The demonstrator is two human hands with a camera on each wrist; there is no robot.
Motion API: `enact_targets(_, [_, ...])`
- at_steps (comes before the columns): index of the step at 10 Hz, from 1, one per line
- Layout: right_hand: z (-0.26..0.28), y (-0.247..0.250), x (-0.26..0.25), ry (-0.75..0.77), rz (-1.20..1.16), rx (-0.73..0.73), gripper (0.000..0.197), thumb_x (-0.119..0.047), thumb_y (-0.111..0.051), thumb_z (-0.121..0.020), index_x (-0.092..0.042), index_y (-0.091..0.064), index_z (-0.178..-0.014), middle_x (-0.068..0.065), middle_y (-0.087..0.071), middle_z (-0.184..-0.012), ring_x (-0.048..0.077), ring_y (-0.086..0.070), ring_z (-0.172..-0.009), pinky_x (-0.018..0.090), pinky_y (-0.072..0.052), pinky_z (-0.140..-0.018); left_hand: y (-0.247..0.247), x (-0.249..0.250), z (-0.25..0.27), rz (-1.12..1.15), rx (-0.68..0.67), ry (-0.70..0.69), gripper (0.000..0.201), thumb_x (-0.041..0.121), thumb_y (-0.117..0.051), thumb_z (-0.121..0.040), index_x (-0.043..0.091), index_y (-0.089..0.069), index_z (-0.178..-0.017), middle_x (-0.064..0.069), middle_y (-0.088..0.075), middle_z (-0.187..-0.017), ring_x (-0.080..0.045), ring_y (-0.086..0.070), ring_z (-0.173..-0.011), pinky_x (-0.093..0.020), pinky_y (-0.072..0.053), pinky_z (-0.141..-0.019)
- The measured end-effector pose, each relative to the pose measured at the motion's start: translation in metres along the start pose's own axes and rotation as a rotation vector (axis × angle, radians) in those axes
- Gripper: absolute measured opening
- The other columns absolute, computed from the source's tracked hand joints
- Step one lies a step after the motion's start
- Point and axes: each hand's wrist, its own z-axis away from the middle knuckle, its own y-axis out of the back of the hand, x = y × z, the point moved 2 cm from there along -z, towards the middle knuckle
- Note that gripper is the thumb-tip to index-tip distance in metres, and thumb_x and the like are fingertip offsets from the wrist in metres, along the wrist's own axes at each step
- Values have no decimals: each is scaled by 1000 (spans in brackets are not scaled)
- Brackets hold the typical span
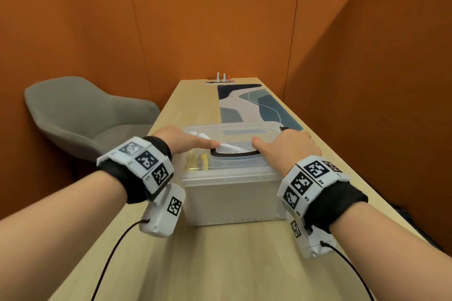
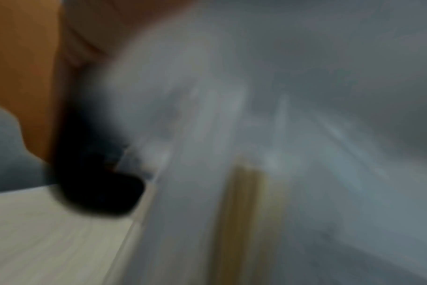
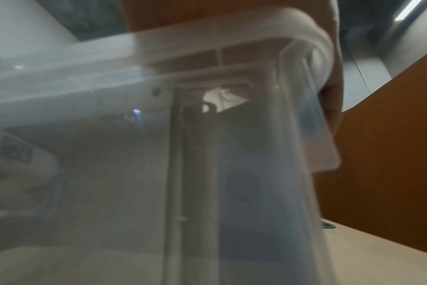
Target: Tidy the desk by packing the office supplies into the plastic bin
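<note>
A clear plastic bin [image 1: 232,198] stands mid-desk with its clear lid [image 1: 244,129] lying on top. My left hand [image 1: 181,140] holds the lid's left edge, thumb stretched across the top. My right hand [image 1: 286,146] holds the right edge the same way. In the right wrist view its fingers [image 3: 334,86] curl round the lid rim [image 3: 207,38] beside the bin wall [image 3: 256,173]. Through the plastic I see a yellow item [image 1: 203,161] and a white, black-edged item [image 1: 234,151]. The left wrist view is blurred, showing only the bin [image 2: 256,115].
A blue patterned desk mat [image 1: 256,105] lies behind the bin. Cables plug into a socket strip [image 1: 222,79] at the desk's far end. A grey chair [image 1: 85,117] stands to the left. Orange partition walls [image 1: 220,19] enclose the desk on three sides.
</note>
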Motion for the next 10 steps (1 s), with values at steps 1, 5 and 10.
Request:
enact_targets(1, [2, -3, -4, 6, -12, 9, 72, -71, -40, -76, -8, -59, -105, 13, -54, -97, 24, -47, -78, 29, -35, -59, 13, 5, 1, -58, -10, 14, 84, 55, -75, -64, 4, -49, -124, -11, -55, -110, -25, -49, -91, -32, -41, -76])
enact_targets(5, [4, -1, -7, 73, -10, 21, 60, -67, -41, -79, -8, -52, -81, 6, -45, -68, 25, -44, -82, 29, -33, -55, 5, 10, 4, -220, 146, -75, 56, 58, -72, -67, 10, -43, -63, -2, -50, -62, -15, -47, -55, -25, -34, -47])
enact_targets(10, [22, 21, 6, 202, -445, 72, 57, -37, -50, -89, -6, -35, -135, 14, -45, -132, 29, -48, -117, 37, -43, -90, 18, 7, 33, -227, 72, -182, 48, 47, -64, -82, 2, -58, -95, -4, -54, -79, -18, -52, -70, -22, -37, -54])
